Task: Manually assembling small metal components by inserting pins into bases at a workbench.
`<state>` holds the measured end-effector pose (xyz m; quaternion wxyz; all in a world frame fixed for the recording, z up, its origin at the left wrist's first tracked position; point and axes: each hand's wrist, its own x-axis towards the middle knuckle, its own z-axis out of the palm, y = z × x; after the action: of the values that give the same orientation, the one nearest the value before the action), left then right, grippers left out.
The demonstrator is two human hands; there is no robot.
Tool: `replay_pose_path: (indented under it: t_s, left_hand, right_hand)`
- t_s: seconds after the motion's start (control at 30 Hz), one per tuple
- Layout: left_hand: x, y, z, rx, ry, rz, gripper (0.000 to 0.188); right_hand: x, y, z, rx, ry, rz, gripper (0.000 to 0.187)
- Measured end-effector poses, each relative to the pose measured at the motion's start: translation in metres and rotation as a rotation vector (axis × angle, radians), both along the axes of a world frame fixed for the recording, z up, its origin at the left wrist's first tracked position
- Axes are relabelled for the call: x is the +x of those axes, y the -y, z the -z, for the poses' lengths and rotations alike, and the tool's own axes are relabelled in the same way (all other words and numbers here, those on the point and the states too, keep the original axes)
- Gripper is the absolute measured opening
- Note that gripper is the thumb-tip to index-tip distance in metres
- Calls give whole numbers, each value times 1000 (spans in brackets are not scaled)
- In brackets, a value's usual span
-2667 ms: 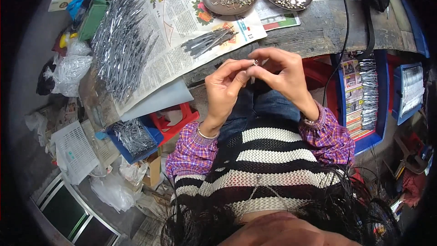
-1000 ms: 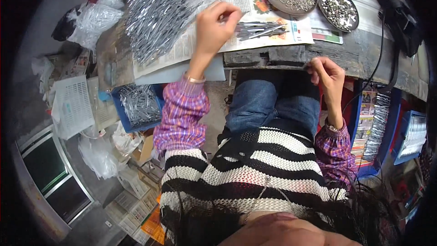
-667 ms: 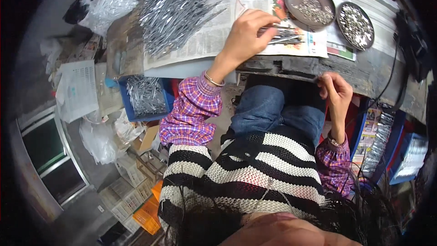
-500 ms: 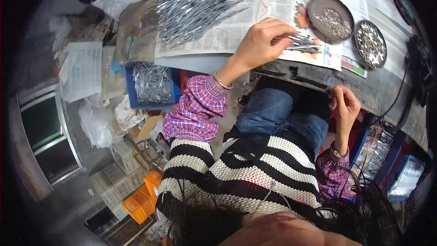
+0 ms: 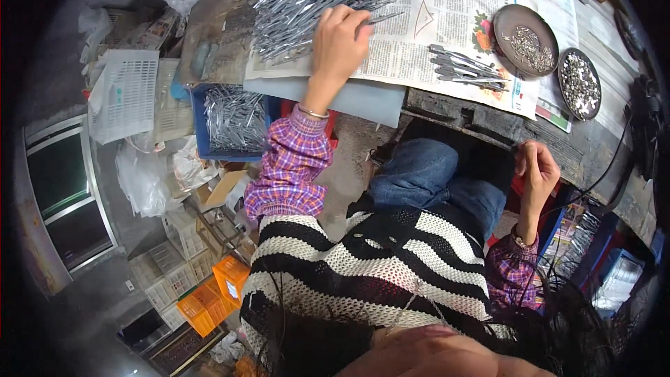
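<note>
Two hands are resting well apart at the table [image 5: 600,143]. The left hand [image 5: 340,36] is curling loosely at the near right side of a large heap of grey metal strips [image 5: 300,10] on newspaper [image 5: 398,63]; I cannot tell whether its grip is grasping one. The right hand [image 5: 537,167] is lying by the table's front edge, fingertips drawing together, with anything in that grip not showing. A small bundle of strips [image 5: 469,68] is lying separately, near a brown dish [image 5: 520,17] of small metal pieces. Judging by these piles, only a little is sitting apart, while most strips are seemingly waiting in the heap.
</note>
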<state>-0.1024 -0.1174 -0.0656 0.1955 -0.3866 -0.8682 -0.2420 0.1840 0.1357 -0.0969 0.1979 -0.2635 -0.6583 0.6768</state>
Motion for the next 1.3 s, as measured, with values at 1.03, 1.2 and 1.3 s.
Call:
replay_pose_path:
  t_s: [1.03,1.2,1.3]
  left_hand:
    - [80,-194,-50,41,440,711,27]
    - [46,-223,-25,-113,185,657,37]
    - [51,-222,-17,-92,154,621,25]
  right_hand:
    - [4,21,-33,-488,-276,-171,23]
    - [11,21,-32,-538,-306,-131,25]
    - [18,16,-28,-571,-289,-117,25]
